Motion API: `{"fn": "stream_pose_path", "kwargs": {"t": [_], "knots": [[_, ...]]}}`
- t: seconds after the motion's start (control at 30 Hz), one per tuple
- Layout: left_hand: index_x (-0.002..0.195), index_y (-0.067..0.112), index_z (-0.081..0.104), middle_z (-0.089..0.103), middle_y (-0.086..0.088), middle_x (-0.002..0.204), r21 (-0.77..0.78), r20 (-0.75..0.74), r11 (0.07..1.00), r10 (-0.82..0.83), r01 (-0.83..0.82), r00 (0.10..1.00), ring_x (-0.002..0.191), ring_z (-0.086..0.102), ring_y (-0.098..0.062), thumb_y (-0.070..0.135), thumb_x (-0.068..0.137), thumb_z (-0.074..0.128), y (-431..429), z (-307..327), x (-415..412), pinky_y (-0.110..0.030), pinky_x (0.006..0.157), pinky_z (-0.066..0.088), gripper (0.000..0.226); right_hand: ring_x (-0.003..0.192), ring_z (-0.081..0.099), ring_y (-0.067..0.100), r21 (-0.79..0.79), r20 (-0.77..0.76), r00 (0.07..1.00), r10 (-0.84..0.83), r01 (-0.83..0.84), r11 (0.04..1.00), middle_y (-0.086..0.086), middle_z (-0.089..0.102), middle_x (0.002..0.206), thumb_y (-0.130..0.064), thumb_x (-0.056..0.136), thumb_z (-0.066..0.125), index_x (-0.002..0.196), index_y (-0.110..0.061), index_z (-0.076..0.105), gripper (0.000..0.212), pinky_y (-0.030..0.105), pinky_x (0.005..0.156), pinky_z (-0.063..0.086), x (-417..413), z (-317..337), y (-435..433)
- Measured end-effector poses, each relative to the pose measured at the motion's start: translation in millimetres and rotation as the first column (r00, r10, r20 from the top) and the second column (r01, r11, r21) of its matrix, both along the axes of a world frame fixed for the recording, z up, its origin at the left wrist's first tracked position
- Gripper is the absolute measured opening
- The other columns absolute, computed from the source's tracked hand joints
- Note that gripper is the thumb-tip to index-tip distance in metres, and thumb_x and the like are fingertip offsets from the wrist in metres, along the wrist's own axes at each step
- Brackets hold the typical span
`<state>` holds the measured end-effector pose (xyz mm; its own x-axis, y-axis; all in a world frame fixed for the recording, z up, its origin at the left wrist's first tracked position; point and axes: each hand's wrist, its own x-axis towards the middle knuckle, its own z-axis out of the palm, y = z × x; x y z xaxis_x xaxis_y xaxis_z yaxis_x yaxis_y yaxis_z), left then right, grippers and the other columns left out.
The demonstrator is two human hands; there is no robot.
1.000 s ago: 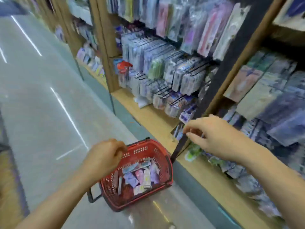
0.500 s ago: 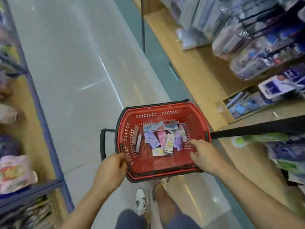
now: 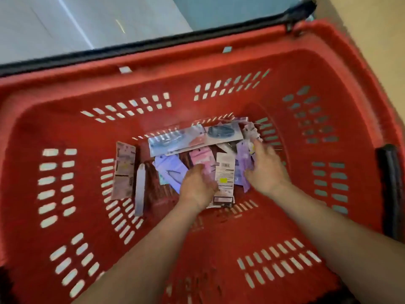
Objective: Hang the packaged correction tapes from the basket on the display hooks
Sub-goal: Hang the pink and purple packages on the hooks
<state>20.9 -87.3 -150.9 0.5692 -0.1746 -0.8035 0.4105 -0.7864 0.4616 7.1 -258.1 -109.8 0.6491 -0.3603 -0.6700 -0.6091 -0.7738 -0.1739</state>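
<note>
**A:** How is the scene lit?

**B:** Even, fairly bright light from above is seen. A pale streak of glare is laid across the glossy grey floor (image 3: 87, 23) in the upper left of the frame.

**A:** Are shadows cast?

**B:** Only soft ones. The bottom of the red perforated plastic basket (image 3: 65, 88) is darkened a little beside the left hand (image 3: 197, 185), near the centre.

**A:** And sharpness?

**B:** Motion blur is spread over the whole frame. The right hand (image 3: 266, 172) is smeared at its fingers, and the print on the flat plastic-wrapped packages (image 3: 225, 172) cannot be read. The basket's rim is bowed by wide-angle distortion, and the black plastic handle (image 3: 389, 189) at the right edge is rendered soft.
</note>
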Motion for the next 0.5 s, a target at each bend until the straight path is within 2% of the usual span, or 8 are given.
{"fn": "stream_pose_path", "kwargs": {"t": [0.07, 0.13, 0.2, 0.27, 0.33, 0.4, 0.5], "knots": [[0.134, 0.006, 0.041, 0.060, -0.019, 0.122, -0.004, 0.035, 0.994, 0.113, -0.113, 0.993, 0.114, 0.057, -0.038, 0.038, 0.070, 0.076, -17, -40, 0, -0.046, 0.091, 0.050, 0.079, 0.124, 0.044, 0.040, -0.048, 0.010, 1.000, 0.012, -0.011, 0.999, 0.019, 0.032, 0.139, -0.017, 0.086, 0.066, 0.152, -0.021, 0.024, 0.078, 0.041, 0.100, 0.044, 5, -27, 1], [0.144, 0.006, 0.028, 0.056, -0.023, 0.129, 0.013, 0.082, 0.980, 0.195, -0.197, 0.977, 0.117, 0.055, -0.041, 0.046, 0.064, 0.080, -31, -64, 1, -0.050, 0.092, 0.049, 0.103, 0.122, 0.042, 0.039, -0.164, 0.038, 0.997, 0.065, -0.058, 0.985, 0.019, 0.032, 0.134, -0.019, 0.083, 0.070, 0.152, -0.022, 0.025, 0.083, 0.042, 0.096, 0.044, 9, -43, 2], [0.148, 0.005, 0.021, 0.051, -0.021, 0.137, 0.053, 0.138, 0.972, 0.221, -0.230, 0.965, 0.123, 0.052, -0.040, 0.042, 0.066, 0.085, -43, -73, 1, -0.048, 0.097, 0.047, 0.110, 0.118, 0.046, 0.041, -0.258, 0.030, 0.996, 0.079, -0.068, 0.964, 0.020, 0.036, 0.132, -0.028, 0.083, 0.072, 0.155, -0.026, 0.016, 0.091, 0.044, 0.092, 0.045, 12, -50, -2], [0.146, 0.005, 0.028, 0.049, -0.018, 0.138, 0.089, 0.150, 0.960, 0.249, -0.264, 0.957, 0.126, 0.050, -0.038, 0.043, 0.066, 0.086, -52, -77, -3, -0.047, 0.097, 0.047, 0.106, 0.113, 0.055, 0.041, -0.245, -0.017, 0.998, 0.062, -0.064, 0.967, 0.021, 0.044, 0.133, -0.038, 0.083, 0.073, 0.156, -0.027, 0.006, 0.100, 0.043, 0.089, 0.046, 13, -54, -6], [0.134, 0.008, 0.044, 0.054, -0.016, 0.129, 0.125, 0.113, 0.958, 0.243, -0.257, 0.963, 0.120, 0.054, -0.037, 0.050, 0.063, 0.086, -56, -81, -8, -0.049, 0.091, 0.050, 0.092, 0.112, 0.059, 0.038, -0.202, -0.062, 0.989, 0.134, -0.144, 0.969, 0.018, 0.051, 0.132, -0.040, 0.081, 0.074, 0.156, -0.024, 0.000, 0.106, 0.041, 0.085, 0.048, 10, -59, -2], [0.123, 0.011, 0.054, 0.055, -0.013, 0.122, 0.155, 0.066, 0.971, 0.175, -0.183, 0.982, 0.116, 0.055, -0.035, 0.052, 0.061, 0.085, -58, -82, -13, -0.047, 0.089, 0.051, 0.081, 0.119, 0.053, 0.034, -0.194, -0.067, 0.980, 0.188, -0.198, 0.961, 0.016, 0.045, 0.135, -0.035, 0.082, 0.074, 0.156, -0.024, 0.001, 0.104, 0.041, 0.085, 0.048, 3, -65, 5], [0.115, 0.009, 0.052, 0.060, -0.015, 0.115, 0.096, 0.029, 0.990, 0.098, -0.101, 0.995, 0.109, 0.058, -0.035, 0.045, 0.069, 0.083, -57, -81, -20, -0.040, 0.080, 0.048, 0.066, 0.129, 0.035, 0.033, -0.255, -0.052, 0.981, 0.185, -0.192, 0.948, 0.016, 0.031, 0.144, -0.026, 0.083, 0.072, 0.155, -0.025, 0.012, 0.094, 0.041, 0.093, 0.046, -7, -74, 5]]}}
